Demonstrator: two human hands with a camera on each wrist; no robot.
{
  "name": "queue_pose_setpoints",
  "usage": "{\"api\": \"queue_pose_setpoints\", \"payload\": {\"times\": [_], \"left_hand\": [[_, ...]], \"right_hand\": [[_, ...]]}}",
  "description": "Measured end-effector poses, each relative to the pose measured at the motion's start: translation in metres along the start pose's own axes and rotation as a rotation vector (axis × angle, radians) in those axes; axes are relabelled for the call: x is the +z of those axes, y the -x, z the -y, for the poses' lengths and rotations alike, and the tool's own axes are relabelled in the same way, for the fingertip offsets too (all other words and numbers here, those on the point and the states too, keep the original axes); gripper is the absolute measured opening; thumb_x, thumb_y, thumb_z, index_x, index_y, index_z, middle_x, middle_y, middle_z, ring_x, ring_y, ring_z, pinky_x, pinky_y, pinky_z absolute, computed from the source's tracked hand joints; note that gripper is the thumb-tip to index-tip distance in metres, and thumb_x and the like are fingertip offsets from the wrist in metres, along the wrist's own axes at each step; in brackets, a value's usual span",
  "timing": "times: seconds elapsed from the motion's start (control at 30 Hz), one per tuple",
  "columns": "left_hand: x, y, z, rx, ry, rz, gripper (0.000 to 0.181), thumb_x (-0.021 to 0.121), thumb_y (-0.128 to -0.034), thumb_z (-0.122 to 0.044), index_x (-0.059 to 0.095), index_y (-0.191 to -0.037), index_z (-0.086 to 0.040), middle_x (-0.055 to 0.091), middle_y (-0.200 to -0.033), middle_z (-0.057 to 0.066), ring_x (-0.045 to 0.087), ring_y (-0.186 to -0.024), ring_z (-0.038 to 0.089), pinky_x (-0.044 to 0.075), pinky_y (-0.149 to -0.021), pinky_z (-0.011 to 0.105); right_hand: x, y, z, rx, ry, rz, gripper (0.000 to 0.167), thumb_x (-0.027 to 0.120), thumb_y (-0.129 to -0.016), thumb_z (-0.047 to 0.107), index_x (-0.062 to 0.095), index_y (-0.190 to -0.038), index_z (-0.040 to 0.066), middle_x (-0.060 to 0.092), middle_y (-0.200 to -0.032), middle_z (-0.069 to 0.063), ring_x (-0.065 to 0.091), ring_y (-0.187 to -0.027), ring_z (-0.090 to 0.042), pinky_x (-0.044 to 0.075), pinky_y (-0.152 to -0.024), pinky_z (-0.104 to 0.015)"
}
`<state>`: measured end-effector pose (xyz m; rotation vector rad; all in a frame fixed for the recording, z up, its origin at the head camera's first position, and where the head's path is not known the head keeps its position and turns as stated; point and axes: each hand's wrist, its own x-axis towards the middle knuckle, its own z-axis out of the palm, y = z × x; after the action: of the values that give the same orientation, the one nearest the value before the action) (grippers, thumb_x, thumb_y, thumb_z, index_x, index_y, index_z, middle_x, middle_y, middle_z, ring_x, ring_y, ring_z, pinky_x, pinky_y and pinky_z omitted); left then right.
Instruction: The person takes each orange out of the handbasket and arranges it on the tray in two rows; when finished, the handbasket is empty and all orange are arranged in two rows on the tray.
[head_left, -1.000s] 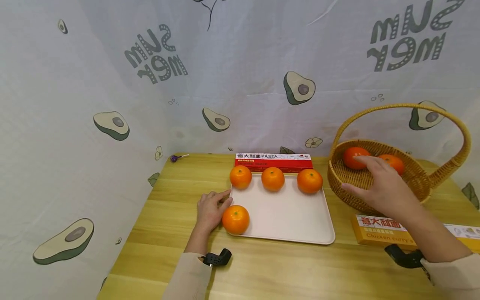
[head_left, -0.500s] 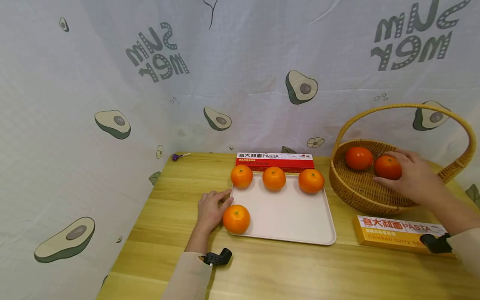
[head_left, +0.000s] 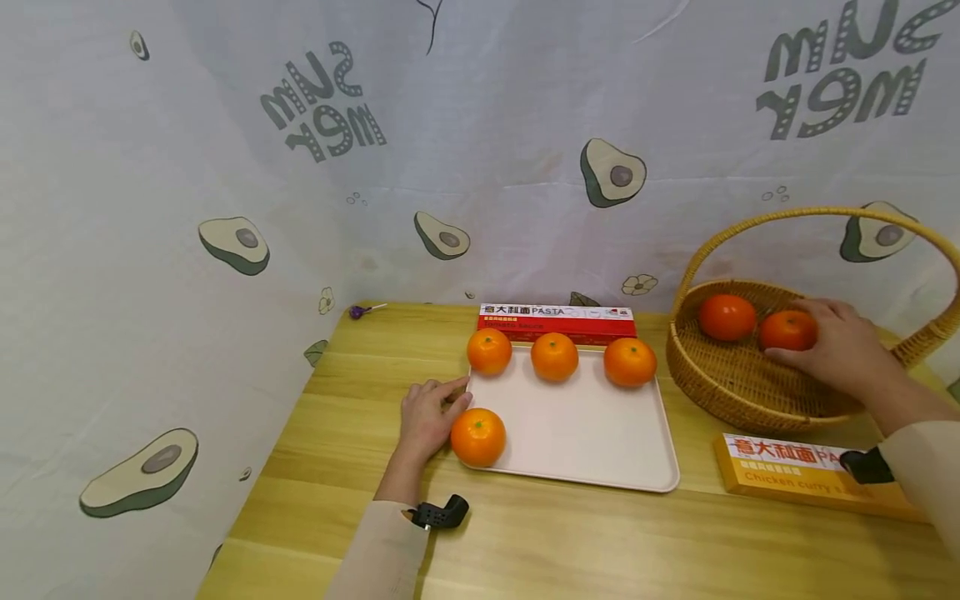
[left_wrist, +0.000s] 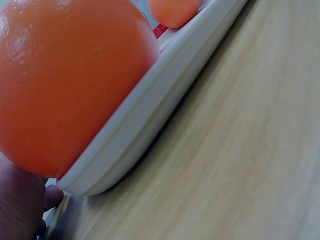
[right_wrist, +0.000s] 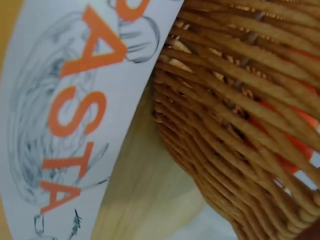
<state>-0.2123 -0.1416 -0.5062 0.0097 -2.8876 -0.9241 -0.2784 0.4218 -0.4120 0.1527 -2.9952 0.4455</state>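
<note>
My right hand [head_left: 843, 354] reaches into the wicker basket [head_left: 720, 396] and grips an orange [head_left: 787, 331], thumb on its near side and fingers over its far right side. A second orange [head_left: 727, 317] lies just left of it in the basket. At the left rim of a pale tray [head_left: 577, 425], my left hand [head_left: 427, 421] rests with its index finger and thumb touching the edge. Beside that thumb sits an orange [head_left: 478, 437] in the tray's near left corner, large in the left wrist view. Along the tray's far side stand three oranges [head_left: 554, 357].
A red pasta box [head_left: 558, 323] lies behind the tray. In front of the basket is a yellow pasta box [head_left: 810, 475], partly under my right forearm. The basket's tall handle [head_left: 817, 212] arches over it. A purple lollipop [head_left: 357, 312] lies at the back left.
My right hand came down from above the basket, moved right and took hold of the right-hand orange there. My left hand stays at the tray's edge. The head view shifted slightly.
</note>
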Motion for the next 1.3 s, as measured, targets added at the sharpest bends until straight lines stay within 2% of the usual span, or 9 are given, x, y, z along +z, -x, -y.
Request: {"api": "queue_pose_setpoints", "payload": {"times": [0.43,0.7,0.97,1.17,1.3], "left_hand": [[0.000,0.000,-0.001,0.000,-0.003,0.001,0.039,0.066,-0.0974,-0.045,0.069,-0.134,-0.033,0.068,-0.103,0.000,0.047,-0.092,0.020,0.032,-0.085,0.036],[-0.001,0.001,-0.002,0.022,0.001,-0.003,0.038,0.066,-0.0975,-0.044,0.070,-0.133,-0.031,0.069,-0.102,-0.001,0.048,-0.092,0.020,0.033,-0.084,0.037],[-0.001,0.000,-0.001,0.020,-0.002,-0.010,0.038,0.066,-0.0973,-0.044,0.070,-0.132,-0.031,0.069,-0.101,-0.001,0.048,-0.092,0.020,0.033,-0.085,0.038],[-0.001,0.000,-0.001,0.018,-0.004,-0.007,0.038,0.067,-0.0970,-0.044,0.070,-0.133,-0.032,0.069,-0.102,-0.001,0.048,-0.092,0.020,0.033,-0.085,0.037],[-0.001,0.000,-0.001,0.016,-0.007,-0.009,0.038,0.067,-0.0971,-0.045,0.070,-0.133,-0.032,0.069,-0.101,-0.001,0.047,-0.092,0.020,0.032,-0.086,0.037]], "right_hand": [[0.017,-0.005,-0.017,0.050,-0.025,-0.005,0.089,0.076,-0.089,0.035,0.030,-0.148,-0.013,0.024,-0.137,-0.052,0.028,-0.117,-0.069,0.034,-0.087,-0.079],[0.018,-0.004,-0.017,0.062,-0.043,-0.012,0.090,0.075,-0.090,0.033,0.027,-0.148,-0.016,0.025,-0.134,-0.053,0.028,-0.118,-0.068,0.033,-0.087,-0.079],[0.017,-0.006,-0.018,0.066,-0.057,-0.001,0.090,0.073,-0.092,0.036,0.026,-0.148,-0.017,0.028,-0.133,-0.052,0.025,-0.121,-0.067,0.032,-0.088,-0.077],[0.017,-0.007,-0.020,0.061,-0.046,0.000,0.089,0.072,-0.092,0.037,0.027,-0.145,-0.019,0.032,-0.129,-0.050,0.030,-0.116,-0.066,0.033,-0.087,-0.076],[0.016,-0.008,-0.022,0.048,-0.026,0.003,0.081,0.072,-0.092,0.032,0.032,-0.140,-0.020,0.038,-0.123,-0.050,0.036,-0.109,-0.065,0.035,-0.085,-0.074]]}}
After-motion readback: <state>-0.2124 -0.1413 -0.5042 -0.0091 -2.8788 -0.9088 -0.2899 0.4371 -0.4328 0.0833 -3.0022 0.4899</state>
